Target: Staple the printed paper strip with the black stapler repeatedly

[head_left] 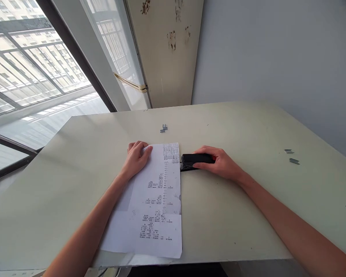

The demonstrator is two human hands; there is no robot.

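The right hand [220,164] wraps round the black stapler [192,158] at the right edge of the printed paper [158,196]; the left hand [136,158], curled on its far-left corner, grip unclear, might press too lightly, letting it skew.

The black print [155,231] on the white rectangular paper sheet [152,192] is too small to read; the bare left hand [136,157] and forearm [99,215] hide part of its left side. Right of the sheet, the bare right hand [222,163] covers the back of the black oblong stapler [194,158]. Below the sheet, a black shape [175,270] is cut off.
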